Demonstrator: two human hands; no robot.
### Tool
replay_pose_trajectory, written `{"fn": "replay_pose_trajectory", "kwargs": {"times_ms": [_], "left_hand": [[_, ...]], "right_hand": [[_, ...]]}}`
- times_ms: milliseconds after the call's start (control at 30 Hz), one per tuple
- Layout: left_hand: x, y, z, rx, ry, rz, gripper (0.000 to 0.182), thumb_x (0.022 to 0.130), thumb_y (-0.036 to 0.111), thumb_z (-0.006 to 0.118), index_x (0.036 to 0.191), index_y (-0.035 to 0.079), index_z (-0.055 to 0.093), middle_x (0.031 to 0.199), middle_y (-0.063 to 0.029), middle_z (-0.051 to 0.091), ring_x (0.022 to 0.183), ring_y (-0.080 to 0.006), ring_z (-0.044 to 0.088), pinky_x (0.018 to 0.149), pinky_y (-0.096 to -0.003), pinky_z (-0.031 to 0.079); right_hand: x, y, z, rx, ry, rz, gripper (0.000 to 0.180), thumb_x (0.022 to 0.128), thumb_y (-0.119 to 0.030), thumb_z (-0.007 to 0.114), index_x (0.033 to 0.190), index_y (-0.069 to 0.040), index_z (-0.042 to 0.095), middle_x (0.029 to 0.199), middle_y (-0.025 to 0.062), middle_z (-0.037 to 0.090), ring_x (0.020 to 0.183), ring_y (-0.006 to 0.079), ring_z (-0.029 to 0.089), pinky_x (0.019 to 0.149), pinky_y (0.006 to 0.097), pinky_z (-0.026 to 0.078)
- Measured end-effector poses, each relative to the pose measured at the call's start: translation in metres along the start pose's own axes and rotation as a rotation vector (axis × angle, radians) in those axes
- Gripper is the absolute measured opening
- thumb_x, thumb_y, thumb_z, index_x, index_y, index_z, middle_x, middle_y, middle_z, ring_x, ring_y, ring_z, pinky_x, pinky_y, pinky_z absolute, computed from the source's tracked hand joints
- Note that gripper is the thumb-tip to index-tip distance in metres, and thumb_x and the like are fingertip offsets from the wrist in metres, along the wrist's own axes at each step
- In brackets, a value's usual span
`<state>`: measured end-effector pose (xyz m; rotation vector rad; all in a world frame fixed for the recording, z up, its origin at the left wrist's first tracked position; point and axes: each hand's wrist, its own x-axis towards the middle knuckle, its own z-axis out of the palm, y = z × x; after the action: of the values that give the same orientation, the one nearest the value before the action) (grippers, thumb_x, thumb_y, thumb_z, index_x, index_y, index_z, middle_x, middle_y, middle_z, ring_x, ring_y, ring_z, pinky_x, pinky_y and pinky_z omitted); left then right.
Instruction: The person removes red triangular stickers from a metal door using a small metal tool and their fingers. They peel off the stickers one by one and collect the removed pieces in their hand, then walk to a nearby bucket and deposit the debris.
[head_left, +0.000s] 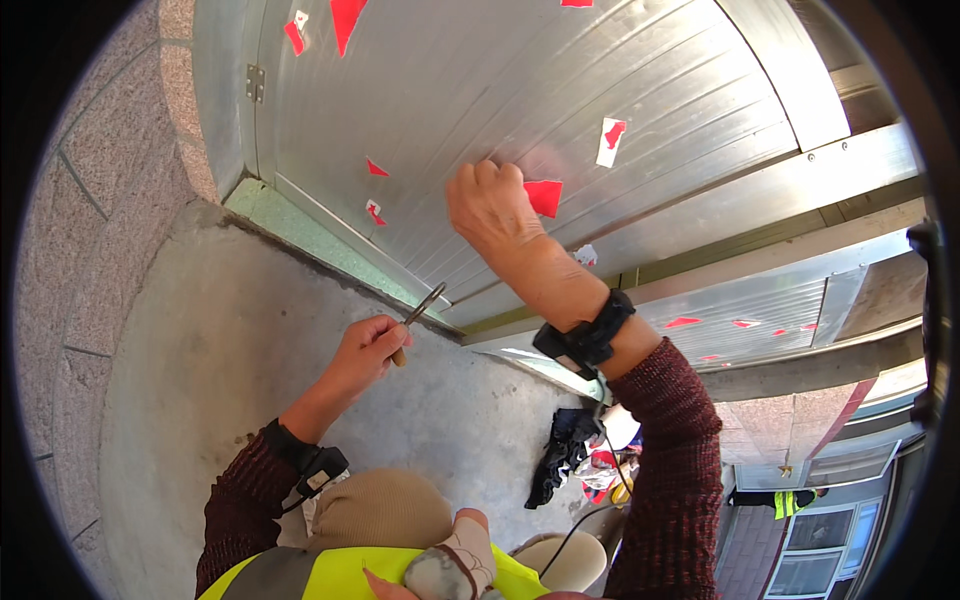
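Note:
My left hand, over the concrete floor, is closed around the wooden handle of a tool with a curved metal end. Against the ribbed metal door, my right hand has its fingers curled inward, so their tips and anything between them are hidden. Just beside its knuckles is a torn piece of red paper; whether the fingers touch it I cannot tell. Other red scraps stick to the door, among them a small triangle and a white-and-red strip.
A stone-faced wall borders the concrete floor on the left. Below the door runs a pale green sill. Dark cloth and assorted items lie on the floor. A cable hangs by my right sleeve. Far right, a person wears a hi-vis vest.

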<state>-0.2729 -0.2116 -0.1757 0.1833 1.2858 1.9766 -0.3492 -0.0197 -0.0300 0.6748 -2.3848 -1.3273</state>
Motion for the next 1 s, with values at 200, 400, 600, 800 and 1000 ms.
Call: {"fn": "replay_pose_trajectory", "kwargs": {"times_ms": [200,400,600,800,1000], "left_hand": [[0.003,-0.006,-0.001,0.01,0.0,-0.003,0.022,0.094,0.026,0.057,0.085,0.007,0.061,0.068,-0.001,0.057,0.053,-0.0037,0.039,0.047,-0.02,0.03],[0.008,-0.013,0.002,0.026,-0.032,-0.01,0.025,0.097,0.029,0.055,0.089,0.006,0.06,0.069,-0.0019,0.057,0.049,-0.0028,0.037,0.045,-0.0202,0.03],[0.012,-0.015,0.001,0.027,-0.008,-0.012,0.026,0.097,0.03,0.055,0.089,0.006,0.06,0.069,-0.0017,0.057,0.05,-0.0029,0.038,0.045,-0.0201,0.031],[0.015,-0.011,0.005,0.067,0.014,-0.016,0.025,0.096,0.029,0.055,0.087,0.007,0.061,0.068,-0.0011,0.057,0.051,-0.0033,0.039,0.046,-0.0202,0.031],[0.024,0.004,0.012,0.088,0.026,0.027,0.023,0.095,0.027,0.055,0.087,0.007,0.062,0.068,-0.0002,0.057,0.053,-0.0038,0.039,0.048,-0.0202,0.032]], "right_hand": [[-0.005,0.023,0.01,0.107,0.144,-0.161,0.008,0.067,-0.016,0.064,0.07,-0.015,0.057,0.074,-0.0002,0.046,0.075,0.0174,0.049,0.059,0.0311,0.035],[-0.016,0.042,0.015,0.165,0.266,-0.291,0.008,0.07,-0.017,0.064,0.074,-0.016,0.057,0.075,-0.0016,0.051,0.08,0.0162,0.05,0.074,0.0305,0.037],[-0.047,0.046,0.011,0.361,0.147,-0.195,0.012,0.071,-0.014,0.061,0.079,-0.013,0.052,0.074,0.0003,0.05,0.081,0.0173,0.05,0.079,0.0324,0.041],[-0.043,0.04,0.008,0.395,0.404,-0.086,0.015,0.066,-0.014,0.061,0.077,-0.012,0.052,0.073,0.0012,0.049,0.076,0.0187,0.049,0.077,0.0321,0.043],[-0.045,0.047,-0.003,0.307,0.432,-0.081,0.012,0.067,-0.018,0.064,0.074,-0.012,0.056,0.076,0.0015,0.049,0.077,0.0184,0.048,0.08,0.0316,0.043]]}}
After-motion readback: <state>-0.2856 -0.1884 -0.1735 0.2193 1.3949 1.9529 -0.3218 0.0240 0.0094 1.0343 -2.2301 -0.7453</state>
